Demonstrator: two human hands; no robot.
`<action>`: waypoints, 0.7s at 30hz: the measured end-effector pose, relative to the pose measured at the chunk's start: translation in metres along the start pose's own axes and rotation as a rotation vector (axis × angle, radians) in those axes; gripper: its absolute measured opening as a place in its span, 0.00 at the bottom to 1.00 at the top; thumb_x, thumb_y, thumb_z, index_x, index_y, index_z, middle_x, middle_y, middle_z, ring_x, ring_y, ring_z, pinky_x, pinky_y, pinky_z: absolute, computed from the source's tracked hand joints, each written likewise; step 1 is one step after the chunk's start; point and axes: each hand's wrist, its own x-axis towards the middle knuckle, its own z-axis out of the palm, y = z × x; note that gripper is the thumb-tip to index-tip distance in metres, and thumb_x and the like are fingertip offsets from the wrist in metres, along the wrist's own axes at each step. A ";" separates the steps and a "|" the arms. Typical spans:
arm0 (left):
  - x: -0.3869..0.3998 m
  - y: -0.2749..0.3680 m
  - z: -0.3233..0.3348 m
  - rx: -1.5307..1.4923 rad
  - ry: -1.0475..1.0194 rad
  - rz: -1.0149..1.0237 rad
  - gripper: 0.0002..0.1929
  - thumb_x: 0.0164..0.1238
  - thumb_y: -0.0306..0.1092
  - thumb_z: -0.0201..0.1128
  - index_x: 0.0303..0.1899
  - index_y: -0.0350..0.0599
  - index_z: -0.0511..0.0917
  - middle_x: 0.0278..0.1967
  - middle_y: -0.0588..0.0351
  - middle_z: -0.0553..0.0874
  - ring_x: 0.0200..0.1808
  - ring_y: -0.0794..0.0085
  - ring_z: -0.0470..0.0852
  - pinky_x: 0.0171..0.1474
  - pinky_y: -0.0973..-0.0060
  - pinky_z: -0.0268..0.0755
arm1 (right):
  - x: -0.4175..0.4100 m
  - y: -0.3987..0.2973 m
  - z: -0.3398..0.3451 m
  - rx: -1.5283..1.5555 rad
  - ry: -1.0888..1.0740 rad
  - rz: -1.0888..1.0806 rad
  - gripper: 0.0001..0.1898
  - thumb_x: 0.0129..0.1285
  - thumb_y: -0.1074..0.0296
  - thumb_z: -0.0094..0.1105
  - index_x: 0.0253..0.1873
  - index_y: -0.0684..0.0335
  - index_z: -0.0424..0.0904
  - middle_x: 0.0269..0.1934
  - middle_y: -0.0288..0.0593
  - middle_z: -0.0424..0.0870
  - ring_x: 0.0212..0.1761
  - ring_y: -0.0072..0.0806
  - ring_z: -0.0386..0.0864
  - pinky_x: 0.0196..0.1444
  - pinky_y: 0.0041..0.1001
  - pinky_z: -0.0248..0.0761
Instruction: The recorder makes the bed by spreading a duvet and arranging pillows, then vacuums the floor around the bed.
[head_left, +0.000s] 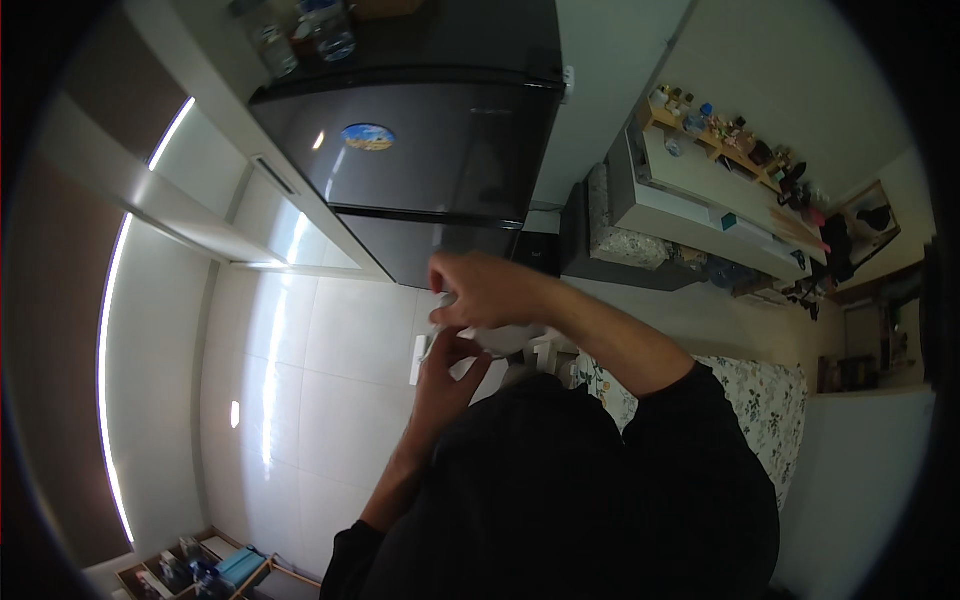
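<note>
In the middle of the head view, my right hand (484, 291) is above my left hand (450, 371), close together. Both hands hold a whitish object (510, 339), partly hidden by my fingers and blurred, so its kind cannot be told. The fingers of my right hand curl down over a small pale part of it at the left. The thumb and forefinger of my left hand pinch at its lower edge.
A dark two-door refrigerator (435, 161) stands ahead, with clear bottles (334, 37) on top. At right are a white drawer unit (697, 202) with bottles and a floral-patterned cloth (757, 405). An organizer box (184, 559) lies lower left. A white object (418, 360) is beside my left hand.
</note>
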 end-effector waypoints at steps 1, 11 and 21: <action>0.002 -0.002 0.001 0.142 0.088 -0.015 0.21 0.57 0.31 0.68 0.51 0.38 0.71 0.43 0.52 0.81 0.46 0.68 0.81 0.49 0.71 0.74 | 0.004 0.005 0.003 0.128 -0.021 -0.043 0.22 0.56 0.58 0.65 0.45 0.68 0.69 0.26 0.50 0.79 0.27 0.34 0.80 0.30 0.32 0.70; 0.041 0.001 0.006 -0.210 0.455 -0.090 0.28 0.57 0.31 0.61 0.60 0.34 0.66 0.53 0.51 0.76 0.55 0.70 0.74 0.57 0.73 0.65 | 0.067 0.054 0.023 1.027 -0.199 0.041 0.25 0.58 0.64 0.63 0.56 0.70 0.66 0.48 0.52 0.76 0.49 0.34 0.76 0.48 0.29 0.72; 0.025 0.007 -0.032 -0.273 0.848 -0.334 0.22 0.69 0.40 0.51 0.54 0.29 0.70 0.47 0.47 0.79 0.49 0.66 0.79 0.50 0.72 0.72 | 0.088 0.016 0.048 1.029 -0.628 0.037 0.33 0.51 0.67 0.59 0.65 0.64 0.61 0.52 0.50 0.71 0.52 0.36 0.71 0.48 0.32 0.69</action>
